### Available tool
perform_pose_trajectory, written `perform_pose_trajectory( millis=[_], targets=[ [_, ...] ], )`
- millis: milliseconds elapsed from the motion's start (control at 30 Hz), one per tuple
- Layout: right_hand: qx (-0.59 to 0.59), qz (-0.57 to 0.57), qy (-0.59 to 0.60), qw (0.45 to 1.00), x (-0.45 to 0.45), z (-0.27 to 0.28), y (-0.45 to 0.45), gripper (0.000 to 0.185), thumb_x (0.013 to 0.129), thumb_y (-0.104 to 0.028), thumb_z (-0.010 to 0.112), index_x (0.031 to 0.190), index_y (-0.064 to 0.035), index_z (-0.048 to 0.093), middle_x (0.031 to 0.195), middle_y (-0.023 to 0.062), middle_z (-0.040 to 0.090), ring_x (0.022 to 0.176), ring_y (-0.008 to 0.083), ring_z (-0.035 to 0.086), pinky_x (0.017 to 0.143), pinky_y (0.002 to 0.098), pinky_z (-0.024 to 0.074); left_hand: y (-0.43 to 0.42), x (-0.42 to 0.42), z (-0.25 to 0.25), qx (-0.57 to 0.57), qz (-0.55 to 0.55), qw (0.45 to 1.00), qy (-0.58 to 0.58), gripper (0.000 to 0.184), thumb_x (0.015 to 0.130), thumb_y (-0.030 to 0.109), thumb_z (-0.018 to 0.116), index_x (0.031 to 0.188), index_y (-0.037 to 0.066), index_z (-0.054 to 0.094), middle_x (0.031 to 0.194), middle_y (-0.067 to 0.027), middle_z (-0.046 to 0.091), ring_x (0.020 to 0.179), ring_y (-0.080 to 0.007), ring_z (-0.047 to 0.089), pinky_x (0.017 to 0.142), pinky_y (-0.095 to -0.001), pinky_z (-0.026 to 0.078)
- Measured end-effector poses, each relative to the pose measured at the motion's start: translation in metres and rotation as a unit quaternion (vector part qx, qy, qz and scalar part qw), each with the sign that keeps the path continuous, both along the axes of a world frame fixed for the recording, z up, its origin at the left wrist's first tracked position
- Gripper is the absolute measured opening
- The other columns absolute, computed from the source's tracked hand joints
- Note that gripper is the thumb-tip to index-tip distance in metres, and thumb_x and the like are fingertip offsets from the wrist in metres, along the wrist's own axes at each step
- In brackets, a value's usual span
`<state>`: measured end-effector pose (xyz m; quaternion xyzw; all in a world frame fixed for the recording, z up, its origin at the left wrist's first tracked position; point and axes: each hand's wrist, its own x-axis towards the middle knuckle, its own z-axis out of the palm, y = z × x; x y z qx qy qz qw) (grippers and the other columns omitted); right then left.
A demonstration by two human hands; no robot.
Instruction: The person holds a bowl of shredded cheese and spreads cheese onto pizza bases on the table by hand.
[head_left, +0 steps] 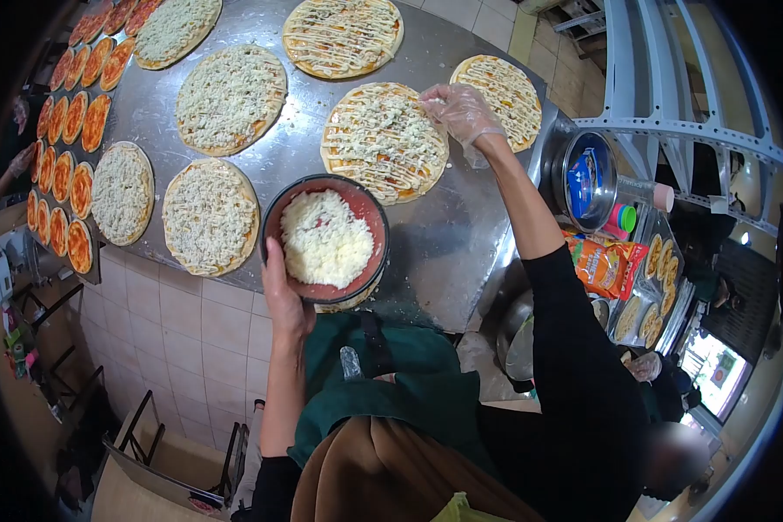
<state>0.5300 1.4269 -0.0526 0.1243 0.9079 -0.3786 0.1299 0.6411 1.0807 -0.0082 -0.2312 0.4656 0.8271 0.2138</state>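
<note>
My left hand (287,300) is bare and grips the rim and side of a dark bowl (377,228) with a reddish inside. White grated cheese (326,239) partly fills it. In a clear plastic glove, my right hand (463,113) is closed in a pinch, with whitish bits of cheese at the fingertips. It hovers at the right edge of a pizza (387,143) that has zigzag sauce lines and cheese scattered over part of it. Just beyond that hand lies a smaller pizza (500,100) with sauce lines. Below the bowl, another pizza (352,300) is mostly hidden.
Cheese-covered pizzas (210,216) and a sauce-striped pizza (343,36) lie on the metal table (309,113). Small sauced bases (71,117) fill the far left. Along the right are a metal pot (574,183), an orange packet (602,264) and a metal rack (670,122). Other people work at both sides.
</note>
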Motion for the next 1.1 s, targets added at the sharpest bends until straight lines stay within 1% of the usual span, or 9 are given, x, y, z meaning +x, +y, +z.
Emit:
perform_pose_trajectory(
  millis=[100, 200, 400, 500, 600, 700, 833, 1033, 1100],
  targets=[
    [0.105, 0.088, 0.049, 0.989, -0.016, -0.003, -0.003, 0.026, 0.089, -0.024, 0.058, 0.105, -0.0083, 0.071, 0.094, 0.0143, 0.07, 0.089, 0.0277, 0.067, 0.083, 0.0362, 0.0518, -0.015, 0.009, 0.008, -0.009, 0.008, 1.0, -0.01, 0.06, 0.102, 0.046, 0.04, 0.144, 0.003, 0.036, 0.142, -0.0134, 0.047, 0.128, -0.0256, 0.049, 0.108, -0.0414, 0.04],
    [0.082, 0.066, 0.046, 0.993, -0.032, 0.003, -0.015, 0.026, 0.091, -0.021, 0.054, 0.108, -0.0077, 0.069, 0.09, 0.0144, 0.068, 0.081, 0.0268, 0.065, 0.08, 0.039, 0.0495, -0.025, 0.017, 0.015, -0.019, 0.022, 0.999, -0.022, 0.061, 0.103, 0.045, 0.04, 0.145, 0.003, 0.034, 0.145, -0.0133, 0.043, 0.131, -0.026, 0.046, 0.11, -0.0416, 0.037],
    [0.161, 0.192, 0.104, 0.962, -0.046, -0.005, -0.021, 0.026, 0.091, -0.016, 0.053, 0.11, -0.0099, 0.069, 0.098, 0.0159, 0.069, 0.086, 0.0336, 0.065, 0.083, 0.0396, 0.0514, -0.03, 0.023, 0.019, -0.031, 0.043, 0.999, -0.013, 0.057, 0.104, 0.042, 0.038, 0.142, -0.001, 0.037, 0.139, -0.0139, 0.048, 0.125, -0.0236, 0.051, 0.105, -0.0389, 0.043],
    [0.157, 0.161, 0.087, 0.97, -0.042, -0.002, -0.021, 0.024, 0.093, -0.016, 0.054, 0.109, -0.0083, 0.069, 0.098, 0.0157, 0.069, 0.086, 0.0311, 0.066, 0.08, 0.0385, 0.053, -0.033, 0.025, 0.018, -0.035, 0.047, 0.998, -0.019, 0.057, 0.104, 0.042, 0.037, 0.142, -0.001, 0.037, 0.14, -0.014, 0.048, 0.126, -0.0237, 0.051, 0.106, -0.0389, 0.042],
    [0.038, 0.084, 0.041, 0.995, -0.017, 0.015, -0.029, 0.022, 0.093, -0.017, 0.056, 0.108, -0.0069, 0.069, 0.097, 0.0157, 0.07, 0.086, 0.0291, 0.067, 0.079, 0.0384, 0.0538, -0.032, 0.025, 0.019, -0.023, 0.044, 0.999, -0.017, 0.057, 0.104, 0.042, 0.037, 0.142, -0.001, 0.037, 0.14, -0.014, 0.048, 0.126, -0.0235, 0.05, 0.106, -0.0386, 0.042],
    [0.081, 0.161, 0.046, 0.983, 0.001, 0.022, -0.044, 0.022, 0.093, -0.019, 0.058, 0.107, -0.0053, 0.069, 0.098, 0.0151, 0.07, 0.087, 0.0279, 0.067, 0.079, 0.0384, 0.054, -0.033, 0.025, 0.015, -0.018, 0.04, 0.999, -0.012, 0.057, 0.104, 0.041, 0.037, 0.142, -0.001, 0.036, 0.141, -0.0142, 0.047, 0.127, -0.0236, 0.05, 0.106, -0.0387, 0.042],
    [0.092, 0.179, 0.099, 0.975, 0.013, 0.001, -0.046, 0.021, 0.091, -0.018, 0.06, 0.104, -0.004, 0.069, 0.093, 0.0168, 0.069, 0.083, 0.0257, 0.067, 0.076, 0.0379, 0.0529, -0.031, 0.024, 0.018, -0.014, 0.032, 0.999, -0.014, 0.057, 0.104, 0.041, 0.036, 0.143, -0.001, 0.036, 0.141, -0.0144, 0.046, 0.127, -0.0238, 0.049, 0.107, -0.0389, 0.041],
    [0.038, 0.034, 0.01, 0.999, 0.006, 0.029, -0.035, 0.022, 0.09, -0.019, 0.059, 0.105, -0.0067, 0.07, 0.094, 0.0148, 0.069, 0.082, 0.0255, 0.066, 0.076, 0.038, 0.0518, -0.032, 0.026, 0.018, -0.01, 0.029, 0.999, -0.016, 0.056, 0.104, 0.041, 0.037, 0.143, -0.001, 0.036, 0.141, -0.0146, 0.046, 0.128, -0.0239, 0.048, 0.108, -0.0389, 0.04],
    [0.064, 0.074, 0.087, 0.991, 0.012, 0.011, -0.011, 0.024, 0.091, -0.019, 0.058, 0.107, -0.0059, 0.069, 0.089, 0.014, 0.069, 0.077, 0.0239, 0.065, 0.073, 0.0366, 0.051, -0.033, 0.026, 0.017, -0.009, 0.032, 0.999, -0.019, 0.056, 0.104, 0.041, 0.037, 0.143, -0.001, 0.036, 0.141, -0.0146, 0.046, 0.128, -0.0239, 0.048, 0.108, -0.0389, 0.04]
  ],
)
